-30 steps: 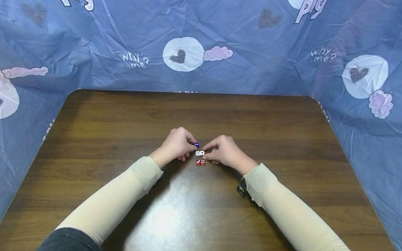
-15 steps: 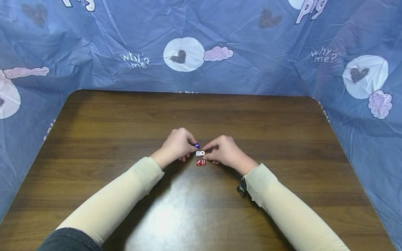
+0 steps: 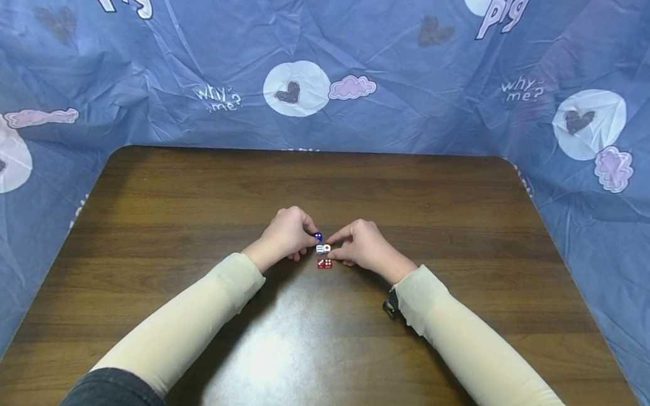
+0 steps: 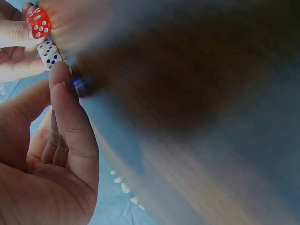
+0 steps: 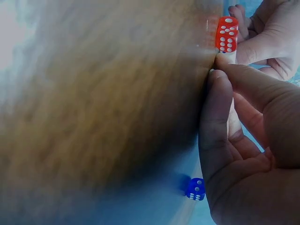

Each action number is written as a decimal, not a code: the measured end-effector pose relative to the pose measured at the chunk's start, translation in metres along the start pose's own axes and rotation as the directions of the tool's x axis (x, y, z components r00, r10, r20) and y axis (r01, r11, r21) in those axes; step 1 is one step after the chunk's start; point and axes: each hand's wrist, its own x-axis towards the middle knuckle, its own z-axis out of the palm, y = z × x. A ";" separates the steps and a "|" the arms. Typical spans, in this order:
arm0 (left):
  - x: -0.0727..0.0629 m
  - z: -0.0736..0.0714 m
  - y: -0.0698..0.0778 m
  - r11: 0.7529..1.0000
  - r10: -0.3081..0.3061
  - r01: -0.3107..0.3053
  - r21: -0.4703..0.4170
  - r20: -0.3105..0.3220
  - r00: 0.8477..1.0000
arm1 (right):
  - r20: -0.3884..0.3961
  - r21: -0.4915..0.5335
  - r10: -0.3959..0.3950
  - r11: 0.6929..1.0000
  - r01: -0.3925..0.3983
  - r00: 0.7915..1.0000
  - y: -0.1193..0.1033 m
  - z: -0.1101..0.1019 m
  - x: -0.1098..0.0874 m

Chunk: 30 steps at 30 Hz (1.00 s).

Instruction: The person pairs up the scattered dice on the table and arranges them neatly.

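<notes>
My left hand (image 3: 287, 233) pinches a blue die (image 3: 317, 236) with thumb and index finger. In the left wrist view, its fingertips partly cover that die (image 4: 83, 86). Just nearer lies a pair of white dice (image 3: 323, 249), side by side. My right hand (image 3: 364, 242) has thumb and index finger around the right-hand white die, seen only as a sliver in the right wrist view. Nearer to me, red dice (image 3: 324, 263) sit side by side, untouched. A blue die (image 5: 196, 189) beyond the right hand shows in the right wrist view, apparently hidden by that hand from above.
The brown wooden table (image 3: 188, 218) has rounded back corners. Behind and beside it hangs a blue printed sheet (image 3: 399, 120). A small black device (image 3: 390, 305) is at the right wrist. Light glares off the tabletop's front middle.
Both hands keep almost the same place. The dice rows look unchanged, with only a slight shift of the whole picture.
</notes>
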 end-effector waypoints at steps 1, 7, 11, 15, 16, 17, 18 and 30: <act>0.000 0.000 0.000 1.000 -0.001 0.001 -0.001 0.001 1.000 | 0.003 0.001 0.002 1.000 -0.002 1.000 0.000 0.000 0.000; 0.001 0.001 -0.001 1.000 0.002 -0.002 -0.009 0.001 1.000 | -0.004 -0.007 0.014 1.000 -0.014 1.000 0.001 -0.004 -0.004; 0.001 0.001 -0.002 1.000 0.008 -0.008 -0.019 -0.006 1.000 | -0.033 -0.013 0.004 1.000 -0.004 0.999 0.002 -0.012 -0.006; 0.001 0.001 -0.003 0.999 0.008 -0.009 -0.033 -0.009 1.000 | -0.089 0.031 -0.021 0.999 0.024 0.996 0.004 -0.024 -0.007; 0.001 0.001 -0.003 0.999 0.007 -0.008 -0.038 -0.008 1.000 | -0.105 0.054 -0.024 0.998 0.029 0.994 0.005 -0.027 -0.007; 0.001 0.001 -0.003 0.999 0.006 -0.006 -0.044 -0.006 1.000 | -0.121 0.079 -0.020 0.996 0.030 0.992 0.006 -0.031 -0.008; 0.001 0.001 -0.003 0.999 0.003 -0.003 -0.051 -0.004 1.000 | -0.134 0.106 -0.017 0.994 0.031 0.991 0.007 -0.034 -0.009; 0.003 0.001 -0.006 0.994 0.001 0.000 -0.106 0.014 1.000 | -0.191 0.222 0.036 0.975 0.007 0.981 0.029 -0.065 -0.021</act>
